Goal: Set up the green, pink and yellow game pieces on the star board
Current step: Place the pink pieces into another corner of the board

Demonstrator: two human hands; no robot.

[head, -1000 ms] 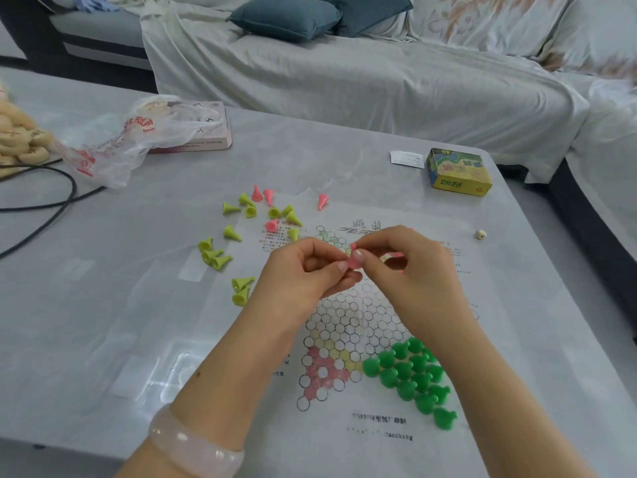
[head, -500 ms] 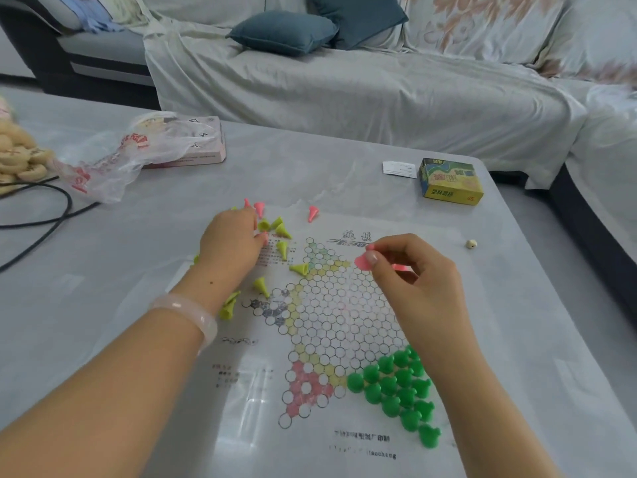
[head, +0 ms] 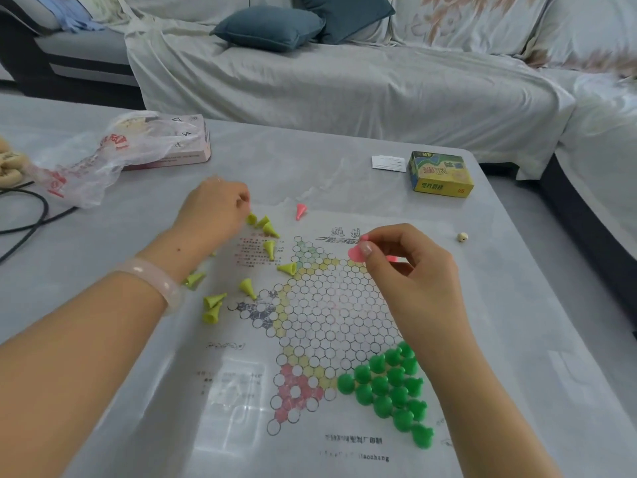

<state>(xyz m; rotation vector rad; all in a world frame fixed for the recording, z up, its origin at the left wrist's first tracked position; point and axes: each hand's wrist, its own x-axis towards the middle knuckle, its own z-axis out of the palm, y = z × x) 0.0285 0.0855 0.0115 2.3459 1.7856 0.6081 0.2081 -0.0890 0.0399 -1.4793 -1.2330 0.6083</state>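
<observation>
Head view: right hand (head: 413, 270) pinching pink game pieces (head: 356, 253) above the star board (head: 324, 312), left hand (head: 213, 215) curling onto scattered yellow game pieces (head: 265, 225) at the board's far-left edge, grasp unclear, green game pieces (head: 389, 384) standing clustered on the near-right point, table (head: 310, 174) lying beneath.

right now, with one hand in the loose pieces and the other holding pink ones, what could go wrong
1. The left hand reaches among tipped yellow pieces; a brush could scatter them across the board.
2. The right hand pinches a pink piece and seems to hold more; one may slip out.
3. The right forearm hangs near the standing green pieces and could topple them.
</observation>
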